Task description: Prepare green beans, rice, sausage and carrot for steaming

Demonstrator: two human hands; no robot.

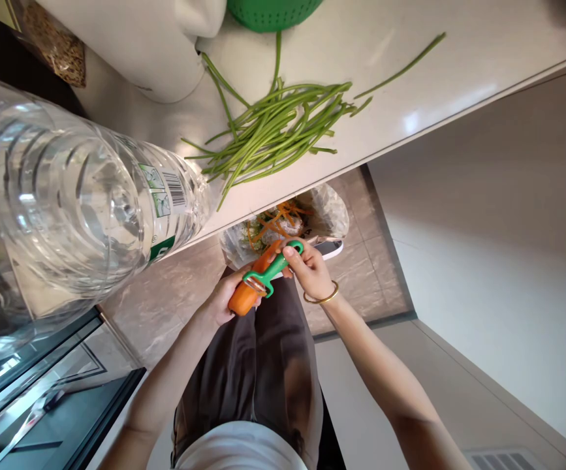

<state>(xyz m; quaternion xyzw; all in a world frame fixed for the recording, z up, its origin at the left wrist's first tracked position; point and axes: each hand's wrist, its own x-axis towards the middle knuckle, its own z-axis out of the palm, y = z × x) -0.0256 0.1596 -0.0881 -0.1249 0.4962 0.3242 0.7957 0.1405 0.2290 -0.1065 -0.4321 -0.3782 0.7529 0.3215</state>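
An orange carrot (244, 299) is gripped in my left hand (222, 298), its thick end pointing down toward me. My right hand (311, 269) is closed around the handle of a green peeler (277, 264). The peeler's blade lies across the carrot near the thick end. Both hands are in front of my legs, over a plastic-lined waste bin (331, 203). Inside the bin are orange carrot peelings (283, 215) and other scraps. Some of the fingers are hidden behind the carrot.
Long green stems (277, 127) lie in a pile on the white counter (385, 130), near its edge. A large clear water bottle (91, 196) stands at the left. Behind are a white container (150, 52), a green perforated basket (273, 12) and a bag of brown bits (57, 42).
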